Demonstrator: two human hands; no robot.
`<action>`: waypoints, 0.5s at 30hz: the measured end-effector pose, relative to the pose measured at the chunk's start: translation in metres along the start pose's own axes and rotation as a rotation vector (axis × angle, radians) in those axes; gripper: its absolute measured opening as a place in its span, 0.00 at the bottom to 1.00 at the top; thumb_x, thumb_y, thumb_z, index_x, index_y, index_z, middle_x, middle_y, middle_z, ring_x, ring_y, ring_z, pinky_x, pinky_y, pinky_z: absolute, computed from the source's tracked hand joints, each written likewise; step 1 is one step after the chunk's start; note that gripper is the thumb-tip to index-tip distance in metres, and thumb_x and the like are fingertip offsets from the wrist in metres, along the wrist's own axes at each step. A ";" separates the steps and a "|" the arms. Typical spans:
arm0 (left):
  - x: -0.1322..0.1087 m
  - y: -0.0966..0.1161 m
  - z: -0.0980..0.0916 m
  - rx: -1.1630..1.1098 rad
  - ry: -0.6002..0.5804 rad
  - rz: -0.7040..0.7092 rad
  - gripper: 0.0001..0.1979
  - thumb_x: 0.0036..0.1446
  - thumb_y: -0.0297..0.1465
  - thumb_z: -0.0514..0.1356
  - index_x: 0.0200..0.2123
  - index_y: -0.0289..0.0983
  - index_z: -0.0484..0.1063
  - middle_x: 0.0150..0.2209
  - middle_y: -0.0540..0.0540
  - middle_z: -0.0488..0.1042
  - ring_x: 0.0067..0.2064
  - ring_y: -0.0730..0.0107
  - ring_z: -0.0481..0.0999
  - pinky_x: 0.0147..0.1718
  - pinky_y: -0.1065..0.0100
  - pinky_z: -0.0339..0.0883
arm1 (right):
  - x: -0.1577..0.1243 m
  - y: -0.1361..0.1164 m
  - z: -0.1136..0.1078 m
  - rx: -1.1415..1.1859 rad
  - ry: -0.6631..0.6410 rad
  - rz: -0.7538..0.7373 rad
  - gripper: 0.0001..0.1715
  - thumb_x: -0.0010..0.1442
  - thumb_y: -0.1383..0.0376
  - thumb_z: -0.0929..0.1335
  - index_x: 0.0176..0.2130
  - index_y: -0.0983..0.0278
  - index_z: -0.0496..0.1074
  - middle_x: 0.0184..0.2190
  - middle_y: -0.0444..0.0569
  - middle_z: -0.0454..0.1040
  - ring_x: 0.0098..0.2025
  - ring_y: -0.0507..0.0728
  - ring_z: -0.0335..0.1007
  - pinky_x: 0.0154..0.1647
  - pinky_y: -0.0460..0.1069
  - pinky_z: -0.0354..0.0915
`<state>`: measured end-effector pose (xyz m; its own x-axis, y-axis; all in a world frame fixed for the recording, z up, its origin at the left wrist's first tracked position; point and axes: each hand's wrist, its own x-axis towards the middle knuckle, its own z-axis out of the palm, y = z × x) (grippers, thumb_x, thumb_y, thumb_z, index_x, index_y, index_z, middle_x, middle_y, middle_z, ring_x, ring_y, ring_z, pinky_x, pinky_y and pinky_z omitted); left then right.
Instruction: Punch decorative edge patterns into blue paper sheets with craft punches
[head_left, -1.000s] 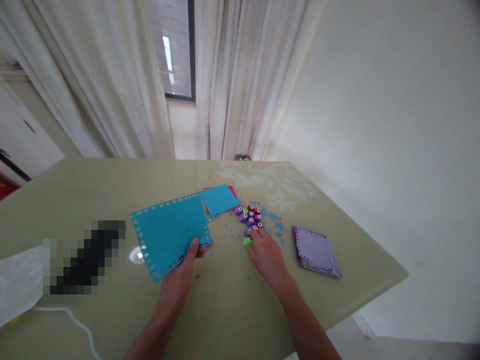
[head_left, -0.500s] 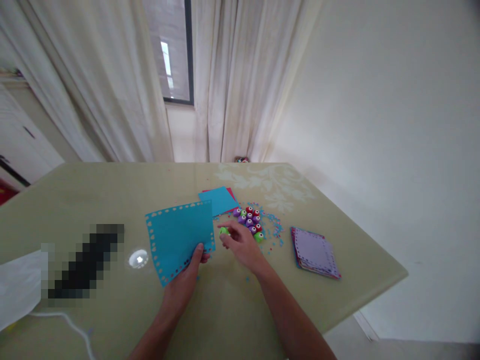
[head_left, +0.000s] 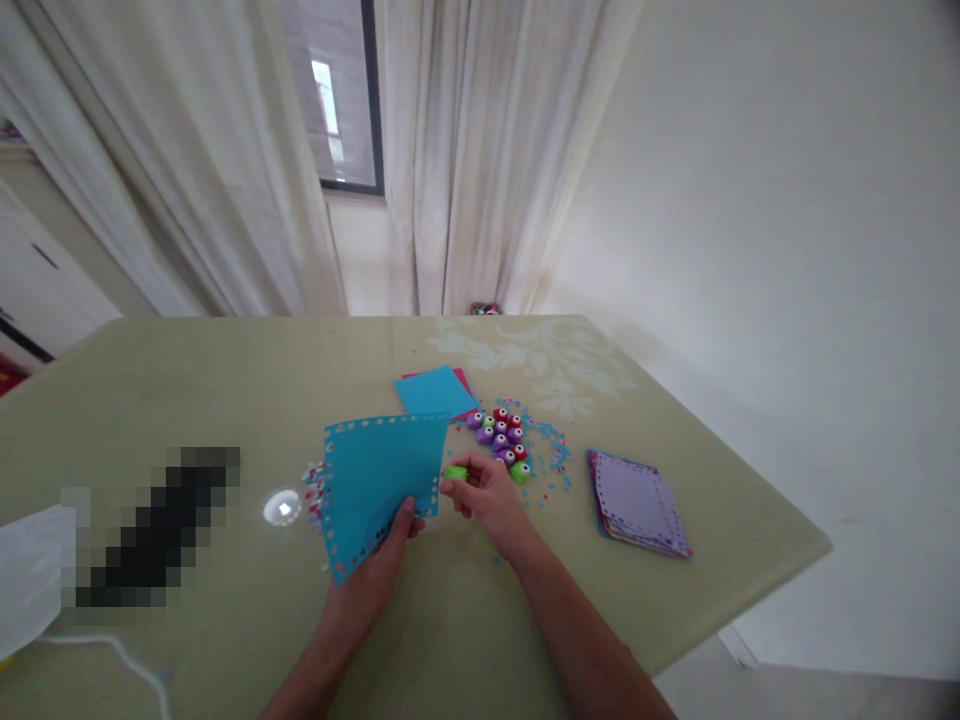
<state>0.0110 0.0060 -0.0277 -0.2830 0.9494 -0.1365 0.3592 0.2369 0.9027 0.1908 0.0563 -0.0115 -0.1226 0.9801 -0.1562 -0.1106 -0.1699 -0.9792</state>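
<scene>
My left hand [head_left: 394, 545] pinches a blue sheet of paper [head_left: 384, 480] by its lower right edge, thumb in front. Small shapes are punched out along the sheet's borders. Just right of the sheet, my right hand [head_left: 484, 492] is closed on a small green craft punch [head_left: 454, 473], apart from the paper's edge. Beyond my right hand stands a cluster of several small red, purple and green punches [head_left: 500, 436], with white-and-black round spots on them. Bits of punched paper [head_left: 555, 445] lie scattered around the cluster.
Blue and red sheets [head_left: 436, 392] lie behind the held paper. A stack of punched sheets [head_left: 639, 502], lilac on top, sits at the right. More paper bits [head_left: 315, 490] lie left of the held sheet. A white cable [head_left: 124, 655] and white sheet [head_left: 34, 570] are at the left.
The blue sheet has moved right and turned slightly, uncovering paper bits on its left. The green punch in my right hand has turned and sits a little lower, near the sheet's right edge.
</scene>
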 end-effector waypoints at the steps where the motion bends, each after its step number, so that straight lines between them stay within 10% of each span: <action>1: 0.000 0.000 0.001 -0.003 -0.003 -0.007 0.18 0.54 0.50 0.61 0.30 0.44 0.81 0.31 0.42 0.86 0.36 0.49 0.86 0.45 0.54 0.79 | -0.001 -0.001 0.001 -0.007 -0.009 0.002 0.23 0.46 0.53 0.81 0.35 0.61 0.74 0.20 0.38 0.70 0.20 0.50 0.60 0.20 0.46 0.55; 15: 0.002 0.001 0.000 -0.018 -0.045 -0.021 0.15 0.52 0.50 0.64 0.28 0.45 0.81 0.29 0.44 0.85 0.35 0.50 0.86 0.46 0.55 0.79 | 0.001 -0.002 -0.005 -0.068 -0.004 -0.012 0.25 0.47 0.50 0.81 0.38 0.62 0.78 0.19 0.36 0.61 0.22 0.49 0.50 0.23 0.47 0.47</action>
<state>0.0107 0.0078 -0.0267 -0.2499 0.9526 -0.1734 0.3371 0.2535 0.9067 0.1961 0.0583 -0.0102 -0.1252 0.9816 -0.1444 -0.0450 -0.1510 -0.9875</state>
